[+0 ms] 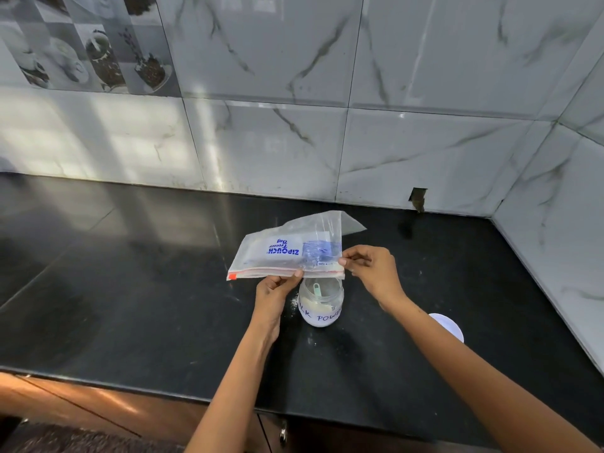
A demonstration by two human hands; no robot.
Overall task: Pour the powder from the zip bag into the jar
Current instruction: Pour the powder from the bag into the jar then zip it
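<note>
Zip bag point(287, 253) at frame centre, held upside down with zip edge lowest, directly above jar point(321, 302); printed label inverted, red-orange zip strip along bottom edge, far corner of bag pointing toward upper right. Little or no powder discernible inside bag.

Left hand point(276, 291) just left of jar, thumb and fingers pinching zip edge near its middle. Right hand point(372, 269) right of centre, fingertips pinching right end of zip edge; remaining fingers curled narrow.

Jar upright on black countertop point(130, 289), mouth open, immediately below bag's zip edge; contact between bag and rim cannot be determined. White powder point(318, 317) in lower part of jar; pale green scoop point(317, 288) standing inside. Handwritten lettering on jar wall, partly readable.

Scatter of spilled powder point(294, 304) on counter just left of jar base. White lid point(449, 325) lower right of jar, partly hidden behind right forearm. Marble-pattern wall tiles point(327, 93) across upper frame; brown cabinet front point(98, 410) along lower left.
</note>
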